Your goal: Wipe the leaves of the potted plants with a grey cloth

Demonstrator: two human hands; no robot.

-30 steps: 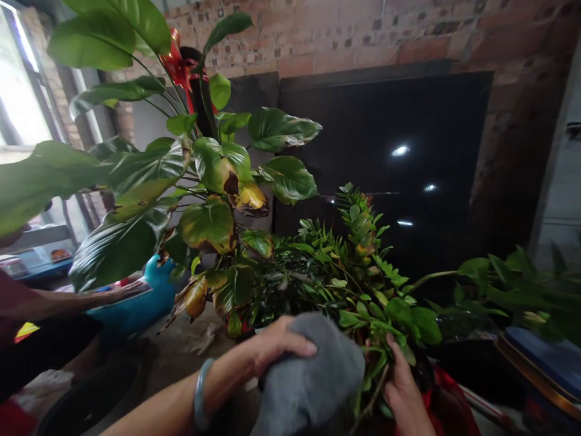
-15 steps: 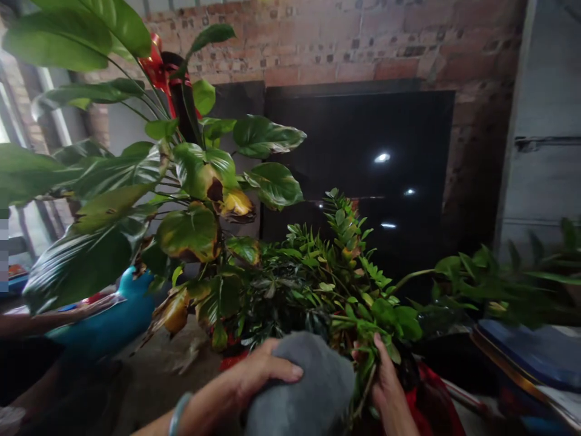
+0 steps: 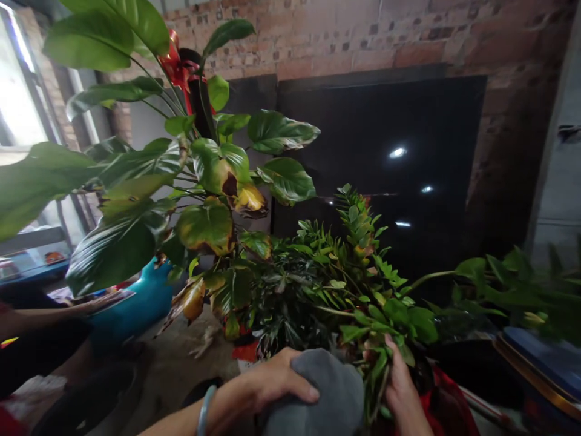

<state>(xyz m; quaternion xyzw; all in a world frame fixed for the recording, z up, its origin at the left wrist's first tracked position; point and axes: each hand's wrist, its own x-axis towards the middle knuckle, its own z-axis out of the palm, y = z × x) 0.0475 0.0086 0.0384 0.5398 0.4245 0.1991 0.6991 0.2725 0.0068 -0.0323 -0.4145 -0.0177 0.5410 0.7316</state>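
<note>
My left hand, with a pale bracelet at the wrist, has its thumb across a smooth grey rounded thing. It looks like cloth, but its kind is unclear; my other left fingers are hidden behind it. Just right of it, my right hand closes on a bunch of leafy green stems, thumb upward beside the leaves. These stems belong to a bushy plant with glossy leaflets, spreading in front of me. Red material shows below and right of my right hand.
At the left rises a tall plant with broad, partly yellowed leaves and a red bow. Beyond it, another person's arm lies near a teal object. Dark panels lean on a brick wall. Blue-lidded boxes stand right.
My view has swung a little left, so the scene sits further right. Both hands keep their hold; the grey thing sits slightly lower in view.
</note>
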